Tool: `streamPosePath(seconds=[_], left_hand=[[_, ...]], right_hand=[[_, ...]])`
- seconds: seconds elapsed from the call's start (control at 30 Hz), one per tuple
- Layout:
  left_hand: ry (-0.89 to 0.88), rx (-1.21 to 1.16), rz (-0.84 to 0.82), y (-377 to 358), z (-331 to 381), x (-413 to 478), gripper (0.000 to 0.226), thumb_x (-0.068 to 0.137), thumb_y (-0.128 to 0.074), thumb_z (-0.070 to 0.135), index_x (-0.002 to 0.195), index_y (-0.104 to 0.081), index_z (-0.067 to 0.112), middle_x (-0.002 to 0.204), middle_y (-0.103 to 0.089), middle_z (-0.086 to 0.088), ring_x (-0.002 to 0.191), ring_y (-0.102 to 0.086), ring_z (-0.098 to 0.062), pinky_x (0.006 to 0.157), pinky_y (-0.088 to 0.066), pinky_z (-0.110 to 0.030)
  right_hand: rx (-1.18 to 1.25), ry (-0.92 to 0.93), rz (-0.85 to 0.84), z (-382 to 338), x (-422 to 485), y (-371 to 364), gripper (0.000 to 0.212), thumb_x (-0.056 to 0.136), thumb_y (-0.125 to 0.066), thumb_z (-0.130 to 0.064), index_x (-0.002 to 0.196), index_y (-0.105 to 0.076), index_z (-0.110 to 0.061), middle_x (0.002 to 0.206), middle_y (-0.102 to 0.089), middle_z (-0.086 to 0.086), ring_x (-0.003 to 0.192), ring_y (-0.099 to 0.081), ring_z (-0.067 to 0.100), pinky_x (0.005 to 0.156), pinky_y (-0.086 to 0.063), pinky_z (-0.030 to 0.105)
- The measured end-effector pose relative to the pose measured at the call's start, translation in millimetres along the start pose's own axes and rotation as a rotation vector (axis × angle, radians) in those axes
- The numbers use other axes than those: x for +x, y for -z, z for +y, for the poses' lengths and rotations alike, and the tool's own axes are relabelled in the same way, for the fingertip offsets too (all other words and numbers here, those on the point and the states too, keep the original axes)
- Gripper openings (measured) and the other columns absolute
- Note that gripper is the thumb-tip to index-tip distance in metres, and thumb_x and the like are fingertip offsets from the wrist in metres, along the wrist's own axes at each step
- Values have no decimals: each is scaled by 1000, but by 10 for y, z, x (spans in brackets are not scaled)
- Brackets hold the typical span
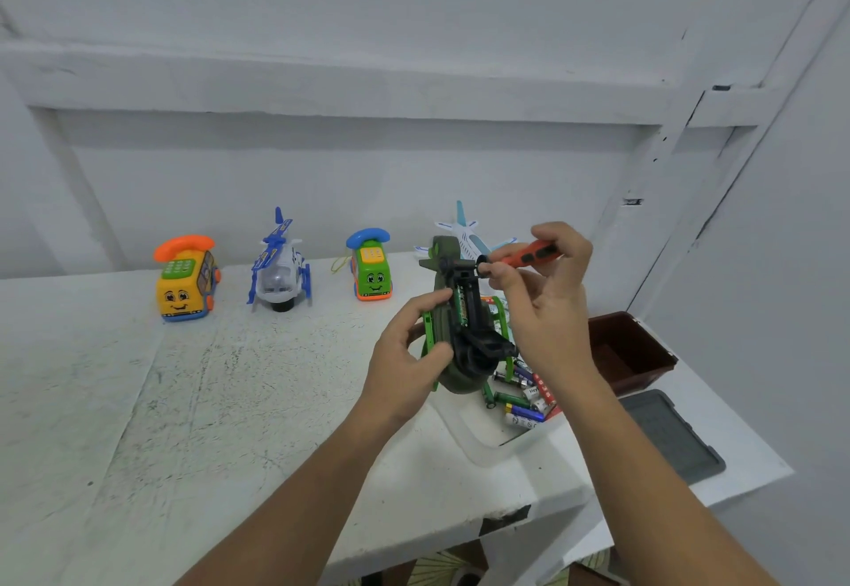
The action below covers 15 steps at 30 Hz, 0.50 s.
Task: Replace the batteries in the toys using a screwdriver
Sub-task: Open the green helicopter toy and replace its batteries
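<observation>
A dark green toy helicopter [464, 337] is held above the white table, underside up, with its open battery bay and a green circuit strip showing. My left hand [416, 346] grips its left side. My right hand [547, 291] grips an orange-and-black screwdriver [529, 255], whose black tip points left at the toy's upper end. Loose batteries [524, 397] lie in a clear tray just below the toy.
Along the wall stand a yellow phone car [186, 284], a blue-and-white helicopter [280, 270], a green phone car [371, 272] and a white plane [473, 236]. A brown box [630, 351] and a grey lid [671, 433] sit at the right. The table edge [460, 530] is near.
</observation>
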State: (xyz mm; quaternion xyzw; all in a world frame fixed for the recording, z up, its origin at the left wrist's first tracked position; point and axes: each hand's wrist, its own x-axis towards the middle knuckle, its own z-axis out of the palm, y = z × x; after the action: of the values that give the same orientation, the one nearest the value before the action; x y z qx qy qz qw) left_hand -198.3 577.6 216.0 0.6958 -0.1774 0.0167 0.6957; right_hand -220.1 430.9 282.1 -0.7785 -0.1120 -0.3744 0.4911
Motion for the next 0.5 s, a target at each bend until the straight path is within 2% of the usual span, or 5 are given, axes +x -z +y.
streamPosePath(seconds=[0.1,0.27,0.4,0.5], left_hand=[[-1,-3,-11,26,-4,-4,56,79,-55,-1,122,-62,34,116,-63,25,112,-59,-13,98,-52,-35],[-3,-20,-5,28,-16,2,56,76,-55,2,123,-63,33,116,-65,21,110,-59,-11,98,-51,-34],[-14,-17,-8,39,-50,13,58,78,-55,-7,123,-64,28,117,-65,20,113,-58,-6,96,-47,-18],[-19,1,-22,51,-69,26,57,78,-56,-9,123,-64,27,119,-65,15,113,-58,-2,92,-46,-10]], right_hand=[[-47,-21,-43,-14,61,29,49,95,-55,-4,113,-32,-43,91,-62,-8,81,-71,17,82,-58,43],[-68,-55,-107,-81,157,57,53,97,-53,-4,114,-27,-47,93,-59,0,75,-71,14,80,-59,39],[5,-155,-105,-90,268,82,58,97,-52,-3,115,-26,-51,93,-57,4,73,-72,20,79,-61,40],[90,-264,-105,-85,347,136,58,96,-51,0,121,-27,-46,94,-57,10,72,-72,26,77,-61,43]])
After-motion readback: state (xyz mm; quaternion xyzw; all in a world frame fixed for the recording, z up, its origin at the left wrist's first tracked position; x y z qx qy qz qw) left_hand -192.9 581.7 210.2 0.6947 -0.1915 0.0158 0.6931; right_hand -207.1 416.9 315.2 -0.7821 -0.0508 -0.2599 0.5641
